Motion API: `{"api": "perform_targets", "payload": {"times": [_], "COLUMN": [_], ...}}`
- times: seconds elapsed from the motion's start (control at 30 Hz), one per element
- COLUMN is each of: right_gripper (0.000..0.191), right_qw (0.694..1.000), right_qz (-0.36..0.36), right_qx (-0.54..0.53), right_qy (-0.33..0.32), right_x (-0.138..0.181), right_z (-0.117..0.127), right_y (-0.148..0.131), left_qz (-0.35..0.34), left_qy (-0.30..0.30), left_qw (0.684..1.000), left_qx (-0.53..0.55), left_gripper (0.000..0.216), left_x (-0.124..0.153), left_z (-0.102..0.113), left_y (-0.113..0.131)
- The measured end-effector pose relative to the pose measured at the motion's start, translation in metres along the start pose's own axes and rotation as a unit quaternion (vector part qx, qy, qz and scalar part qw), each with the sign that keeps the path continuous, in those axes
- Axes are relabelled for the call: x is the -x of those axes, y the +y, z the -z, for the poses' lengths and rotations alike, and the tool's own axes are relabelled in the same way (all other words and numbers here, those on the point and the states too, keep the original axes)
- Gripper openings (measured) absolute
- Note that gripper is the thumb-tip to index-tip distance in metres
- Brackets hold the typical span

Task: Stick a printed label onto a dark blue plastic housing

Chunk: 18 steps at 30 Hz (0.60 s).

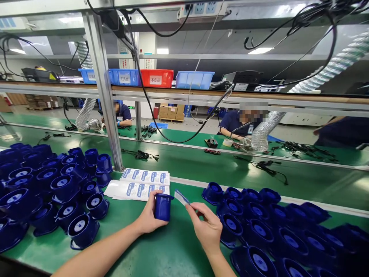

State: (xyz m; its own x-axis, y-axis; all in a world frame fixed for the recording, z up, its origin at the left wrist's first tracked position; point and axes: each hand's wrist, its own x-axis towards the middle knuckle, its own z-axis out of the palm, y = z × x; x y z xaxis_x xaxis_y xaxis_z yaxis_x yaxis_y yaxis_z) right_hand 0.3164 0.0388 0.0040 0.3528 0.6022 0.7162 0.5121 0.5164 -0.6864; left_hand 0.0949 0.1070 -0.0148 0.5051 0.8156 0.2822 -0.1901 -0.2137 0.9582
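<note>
Left hand [148,217] wrapped around a dark blue plastic cup [162,206], thumb on the near side and fingers curled behind it, held upright just above the green table [161,250] at near centre. Right hand [206,227] just to the right of it, thumb and forefinger pinched on a small sticker [181,197], white with a blue band, tilted and held just beside the cup's rim without clearly touching it; printing on the sticker too small to read. Just beyond the hands, two sticker sheets [141,184] lying flat and overlapping, rows of the same blue-and-white stickers on white backing, text unreadable. To the left, a heap of blue cups [54,188] piled loosely, many showing pale round centres. To the right, more blue cups [268,227] crowded along the near edge, mostly open side up. Farther back, a second green belt strewn with black cables [144,156] and, beyond it, two seated people in dark blue tops, faces blurred. Overhead on a shelf, a row of bins: blue bin [124,77] with a white label in Chinese characters, seemingly 工具盒; red bin [157,78] labelled 不良品; another pale blue bin [194,79] unlabelled. Ribbed silver hoses [263,132] hanging at left and right, a white power strip [201,9] fixed at top, black cords looping down from it.
</note>
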Motion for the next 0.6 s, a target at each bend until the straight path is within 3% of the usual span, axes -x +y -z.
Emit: {"api": "perform_targets", "payload": {"times": [0.17, 0.27, 0.33, 0.43, 0.6], "right_gripper": [0.021, 0.047, 0.049, 0.047, 0.045], "right_qw": [0.991, 0.944, 0.909, 0.892, 0.910], "right_qz": [-0.123, -0.274, -0.342, -0.370, -0.342], "right_qx": [-0.053, -0.179, -0.235, -0.254, -0.222], "right_qy": [-0.006, -0.031, -0.047, -0.051, -0.077], "right_x": [0.006, 0.002, -0.001, -0.001, 0.014], "right_z": [-0.013, -0.015, -0.013, -0.008, -0.011], "right_y": [0.013, 0.026, 0.033, 0.037, 0.026], "left_qz": [0.005, 0.011, 0.022, 0.041, 0.035], "left_qy": [0.004, -0.004, -0.009, -0.012, -0.008], "left_qw": [1.000, 1.000, 0.999, 0.999, 0.999], "left_qx": [-0.019, -0.023, -0.022, -0.015, -0.017], "left_gripper": [0.091, 0.092, 0.092, 0.092, 0.087], "left_x": [0.000, -0.001, -0.002, -0.003, -0.004], "left_z": [0.002, 0.001, 0.000, -0.002, -0.006], "left_y": [-0.002, -0.004, -0.005, -0.005, -0.005]}}
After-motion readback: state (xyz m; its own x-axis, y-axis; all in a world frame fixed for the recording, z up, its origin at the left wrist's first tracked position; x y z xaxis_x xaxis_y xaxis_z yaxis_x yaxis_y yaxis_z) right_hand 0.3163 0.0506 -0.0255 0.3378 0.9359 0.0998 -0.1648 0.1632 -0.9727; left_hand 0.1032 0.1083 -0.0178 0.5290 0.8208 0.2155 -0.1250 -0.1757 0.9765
